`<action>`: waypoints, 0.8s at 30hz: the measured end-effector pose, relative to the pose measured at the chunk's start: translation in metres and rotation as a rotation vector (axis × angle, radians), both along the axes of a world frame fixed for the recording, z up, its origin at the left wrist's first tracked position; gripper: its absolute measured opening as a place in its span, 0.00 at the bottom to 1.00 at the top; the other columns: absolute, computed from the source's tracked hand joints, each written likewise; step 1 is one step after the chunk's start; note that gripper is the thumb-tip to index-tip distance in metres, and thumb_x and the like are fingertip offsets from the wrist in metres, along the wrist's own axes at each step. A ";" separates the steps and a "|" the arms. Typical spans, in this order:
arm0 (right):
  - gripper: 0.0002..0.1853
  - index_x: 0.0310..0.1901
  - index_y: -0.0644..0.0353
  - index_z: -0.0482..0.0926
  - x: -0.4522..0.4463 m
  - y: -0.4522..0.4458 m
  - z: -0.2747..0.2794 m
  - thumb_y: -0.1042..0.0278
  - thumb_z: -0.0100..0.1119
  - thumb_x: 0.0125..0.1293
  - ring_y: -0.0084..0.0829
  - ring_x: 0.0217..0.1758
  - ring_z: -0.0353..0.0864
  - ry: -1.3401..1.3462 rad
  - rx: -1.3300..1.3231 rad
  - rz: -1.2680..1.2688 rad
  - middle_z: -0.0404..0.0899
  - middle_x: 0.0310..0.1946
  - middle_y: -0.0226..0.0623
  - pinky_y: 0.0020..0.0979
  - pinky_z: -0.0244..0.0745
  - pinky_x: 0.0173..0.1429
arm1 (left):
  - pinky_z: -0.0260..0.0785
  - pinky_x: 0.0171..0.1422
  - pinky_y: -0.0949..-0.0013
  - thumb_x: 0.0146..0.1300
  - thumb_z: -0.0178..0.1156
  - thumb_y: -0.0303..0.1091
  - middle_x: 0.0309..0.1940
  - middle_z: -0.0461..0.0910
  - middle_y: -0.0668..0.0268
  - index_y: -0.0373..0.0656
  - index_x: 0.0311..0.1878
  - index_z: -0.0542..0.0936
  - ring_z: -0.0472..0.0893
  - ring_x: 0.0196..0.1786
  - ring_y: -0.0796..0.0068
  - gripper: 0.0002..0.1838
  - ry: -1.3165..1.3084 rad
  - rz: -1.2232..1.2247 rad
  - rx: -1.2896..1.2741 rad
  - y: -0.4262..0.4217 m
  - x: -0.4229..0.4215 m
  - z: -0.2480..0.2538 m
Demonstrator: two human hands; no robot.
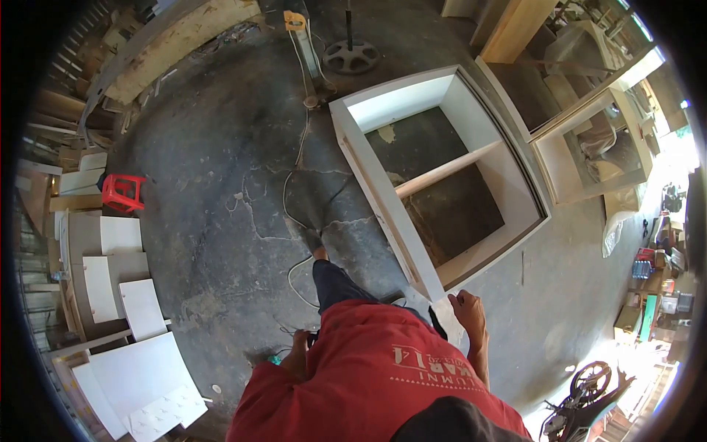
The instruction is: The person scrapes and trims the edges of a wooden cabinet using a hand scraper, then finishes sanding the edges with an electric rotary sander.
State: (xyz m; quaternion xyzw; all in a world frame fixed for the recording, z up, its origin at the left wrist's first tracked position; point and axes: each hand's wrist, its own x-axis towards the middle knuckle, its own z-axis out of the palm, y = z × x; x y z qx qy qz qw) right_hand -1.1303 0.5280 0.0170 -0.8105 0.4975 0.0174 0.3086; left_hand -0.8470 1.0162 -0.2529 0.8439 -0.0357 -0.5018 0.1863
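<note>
Two-bay white frame (390, 214) w/ tan-edged divider (448, 169), R fingers (458, 297) nr corner (435, 287), L fingers (300, 337) by shirt (353, 353); can't tell either grip.

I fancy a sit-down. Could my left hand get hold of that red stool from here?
Probably not without stepping over: the left hand is close by the body, and the red stool stands well off across the floor, though nothing seems to block it.

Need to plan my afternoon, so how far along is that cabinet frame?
The cabinet frame looks joined, with its divider in place. In hand now: the right hand is at the frame's near corner, while what the left hand holds is hidden. Probably left: panels for back or front, since bare floor shows through both openings; whether the loose white panels belong to it is unclear.
</note>
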 end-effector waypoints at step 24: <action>0.17 0.31 0.68 0.80 0.554 -0.001 0.078 0.64 0.69 0.74 0.30 0.22 0.68 -0.544 0.238 0.188 0.69 0.19 0.43 0.38 0.65 0.31 | 0.63 0.79 0.60 0.63 0.73 0.36 0.67 0.81 0.54 0.44 0.75 0.74 0.75 0.75 0.56 0.37 -0.114 -0.772 -1.108 -0.389 0.476 0.303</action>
